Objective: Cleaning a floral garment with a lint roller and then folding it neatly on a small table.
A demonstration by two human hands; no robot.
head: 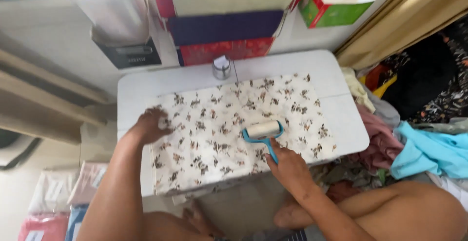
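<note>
White table [341, 119] carried floral cloth [219, 134]; my left hand [151, 124] pressed flat, right hand [287, 165] gripped lint roller [263, 130], seemingly midway across.

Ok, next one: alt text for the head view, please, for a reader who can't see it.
The right hand grips a blue-handled lint roller on a white floral-print cloth spread over a small white table, while the left hand presses the cloth's left edge flat. A heap of colourful clothes lies to the right.

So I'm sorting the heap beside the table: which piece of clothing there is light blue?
The light blue garment at the far right, lying beside the dusty pink one; the others are pink, cream or dark patterned.
</note>
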